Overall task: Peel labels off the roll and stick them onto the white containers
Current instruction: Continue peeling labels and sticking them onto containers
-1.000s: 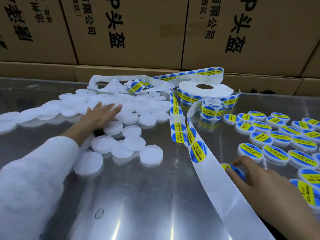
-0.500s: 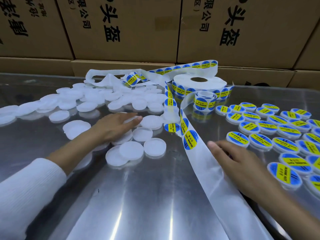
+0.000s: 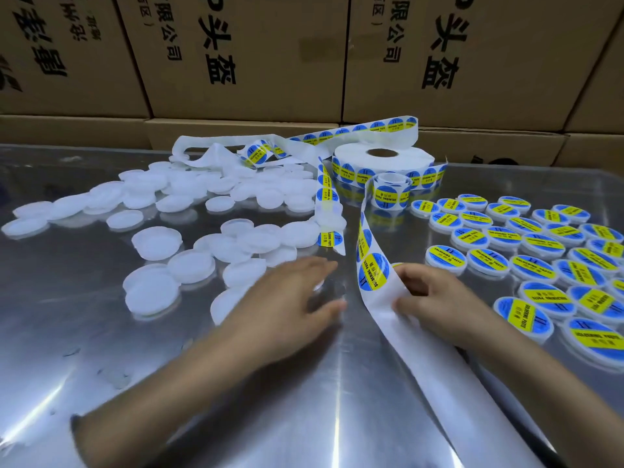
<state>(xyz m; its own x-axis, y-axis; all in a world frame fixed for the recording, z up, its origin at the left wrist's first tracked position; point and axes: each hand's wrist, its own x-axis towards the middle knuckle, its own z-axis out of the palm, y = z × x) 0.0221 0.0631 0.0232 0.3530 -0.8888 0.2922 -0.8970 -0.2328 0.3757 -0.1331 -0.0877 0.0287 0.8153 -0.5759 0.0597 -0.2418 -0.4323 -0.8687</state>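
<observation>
On shiny metal table (image 3: 236, 400): white backing strip (image 3: 388, 298) with blue-yellow round label (image 3: 373, 273) being pinched by right hand (image 3: 435, 298); left hand (image 3: 287, 305) being held flat, fingers spread, beside plain white round containers (image 3: 189, 265).

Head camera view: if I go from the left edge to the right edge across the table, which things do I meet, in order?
Unlabelled white containers → left hand → label strip → right hand → labelled containers.
</observation>
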